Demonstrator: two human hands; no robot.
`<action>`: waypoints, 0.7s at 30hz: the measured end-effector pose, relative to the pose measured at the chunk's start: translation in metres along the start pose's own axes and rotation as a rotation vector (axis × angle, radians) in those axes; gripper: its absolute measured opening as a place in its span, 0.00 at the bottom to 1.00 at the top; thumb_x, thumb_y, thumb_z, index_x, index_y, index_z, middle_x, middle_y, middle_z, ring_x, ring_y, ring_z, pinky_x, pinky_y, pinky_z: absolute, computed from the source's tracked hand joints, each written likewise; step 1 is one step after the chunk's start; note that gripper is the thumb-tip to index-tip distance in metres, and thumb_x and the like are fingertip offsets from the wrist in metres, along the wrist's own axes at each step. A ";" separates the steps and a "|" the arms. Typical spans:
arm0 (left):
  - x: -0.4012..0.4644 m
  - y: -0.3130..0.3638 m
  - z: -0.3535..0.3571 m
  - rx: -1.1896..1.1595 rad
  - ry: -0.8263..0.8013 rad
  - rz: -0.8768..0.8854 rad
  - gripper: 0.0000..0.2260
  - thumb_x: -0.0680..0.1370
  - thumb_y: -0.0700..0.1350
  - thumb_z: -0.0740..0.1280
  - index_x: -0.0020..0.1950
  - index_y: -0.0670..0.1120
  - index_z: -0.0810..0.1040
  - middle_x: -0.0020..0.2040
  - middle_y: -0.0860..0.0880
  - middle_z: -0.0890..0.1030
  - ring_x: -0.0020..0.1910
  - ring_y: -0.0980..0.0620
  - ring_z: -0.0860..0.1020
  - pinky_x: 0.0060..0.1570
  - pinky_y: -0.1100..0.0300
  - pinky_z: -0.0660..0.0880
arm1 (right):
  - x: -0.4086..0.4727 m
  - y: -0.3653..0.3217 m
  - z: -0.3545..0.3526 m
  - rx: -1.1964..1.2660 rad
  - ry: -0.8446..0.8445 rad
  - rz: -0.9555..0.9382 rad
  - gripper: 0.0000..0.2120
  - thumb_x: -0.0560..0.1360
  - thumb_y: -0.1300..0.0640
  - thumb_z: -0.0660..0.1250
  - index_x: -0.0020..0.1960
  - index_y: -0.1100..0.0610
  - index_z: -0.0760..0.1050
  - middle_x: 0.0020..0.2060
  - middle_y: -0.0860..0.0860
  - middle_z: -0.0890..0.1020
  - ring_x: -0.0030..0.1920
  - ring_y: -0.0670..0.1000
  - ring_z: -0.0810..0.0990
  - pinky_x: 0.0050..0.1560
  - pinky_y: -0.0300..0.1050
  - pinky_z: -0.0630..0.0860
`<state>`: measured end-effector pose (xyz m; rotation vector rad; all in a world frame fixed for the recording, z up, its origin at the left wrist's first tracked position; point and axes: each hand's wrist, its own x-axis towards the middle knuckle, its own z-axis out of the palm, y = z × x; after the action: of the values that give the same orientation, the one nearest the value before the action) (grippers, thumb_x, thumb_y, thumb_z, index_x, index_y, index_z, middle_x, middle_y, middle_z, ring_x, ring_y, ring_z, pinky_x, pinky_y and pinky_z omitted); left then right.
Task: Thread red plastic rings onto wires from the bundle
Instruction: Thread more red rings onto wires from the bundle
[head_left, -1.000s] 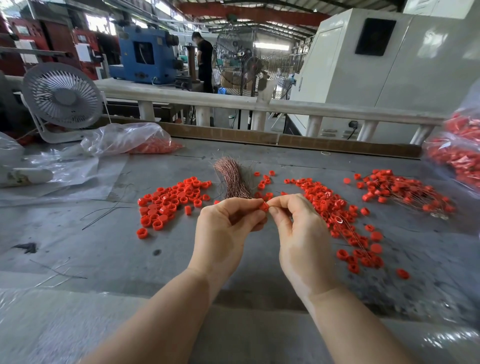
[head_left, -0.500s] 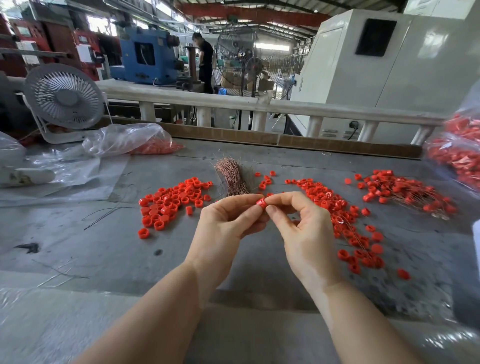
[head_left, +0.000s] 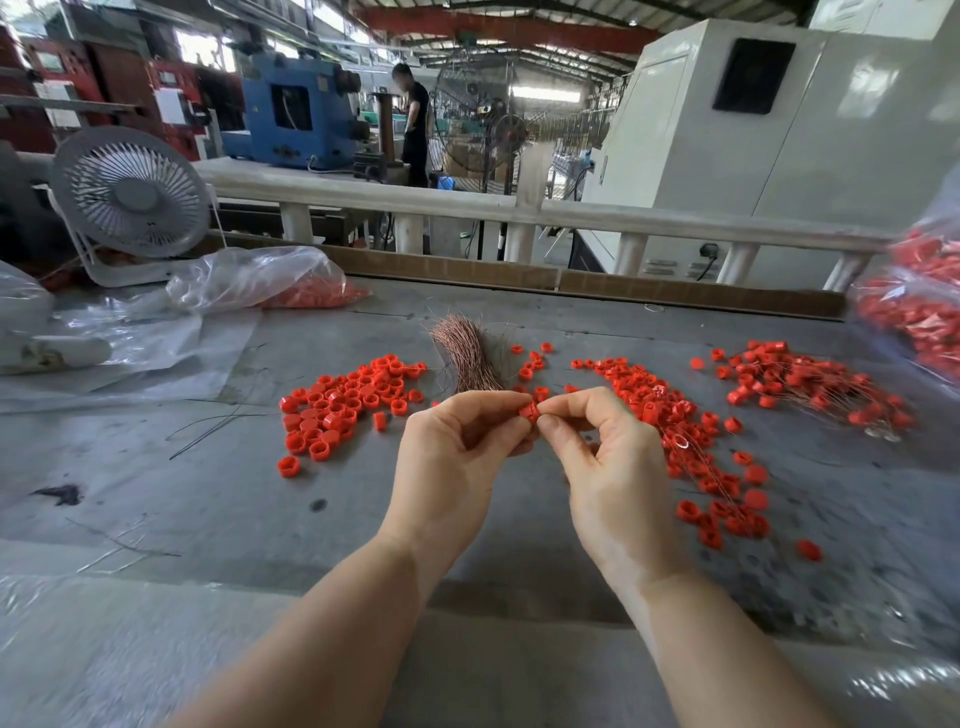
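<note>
A grey worktable (head_left: 156, 519) carries a white desk fan (head_left: 132, 195) at its far left corner, with sheets of clear plastic (head_left: 130, 358) spread on the table in front of the fan. Beyond the table's far edge runs a pale railing (head_left: 623, 218); behind that railing stand a blue machine (head_left: 291, 119) to the left, a large white cabinet (head_left: 779, 130) to the right, and between them a person in black (head_left: 415, 130) beside a big floor fan (head_left: 483, 114)

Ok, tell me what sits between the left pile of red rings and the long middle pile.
In the head view, the wire bundle lies between the left pile and the middle pile, with several loose rings beside it.
</note>
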<state>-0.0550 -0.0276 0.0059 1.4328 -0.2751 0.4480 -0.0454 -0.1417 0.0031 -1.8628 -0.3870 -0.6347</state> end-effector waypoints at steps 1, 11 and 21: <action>0.000 0.000 0.000 0.023 0.005 0.009 0.13 0.72 0.29 0.67 0.42 0.47 0.80 0.34 0.56 0.83 0.35 0.61 0.81 0.38 0.71 0.75 | 0.000 0.000 0.000 0.001 -0.002 0.007 0.13 0.74 0.62 0.68 0.40 0.45 0.73 0.38 0.47 0.80 0.35 0.41 0.74 0.39 0.32 0.70; 0.001 0.000 0.002 0.035 0.037 -0.018 0.13 0.71 0.29 0.69 0.40 0.47 0.81 0.32 0.57 0.83 0.34 0.61 0.81 0.37 0.71 0.75 | -0.001 0.001 0.002 -0.100 0.031 -0.117 0.05 0.73 0.66 0.68 0.43 0.58 0.78 0.38 0.51 0.80 0.40 0.49 0.77 0.43 0.38 0.73; 0.000 -0.001 0.001 -0.024 0.066 -0.046 0.11 0.71 0.28 0.68 0.41 0.44 0.81 0.32 0.54 0.83 0.33 0.59 0.81 0.36 0.70 0.76 | -0.002 0.000 0.002 -0.129 -0.008 -0.186 0.05 0.73 0.66 0.64 0.45 0.61 0.78 0.40 0.51 0.79 0.42 0.49 0.77 0.46 0.36 0.72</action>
<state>-0.0542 -0.0285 0.0049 1.3958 -0.1936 0.4519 -0.0462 -0.1394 0.0015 -1.9670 -0.5401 -0.7939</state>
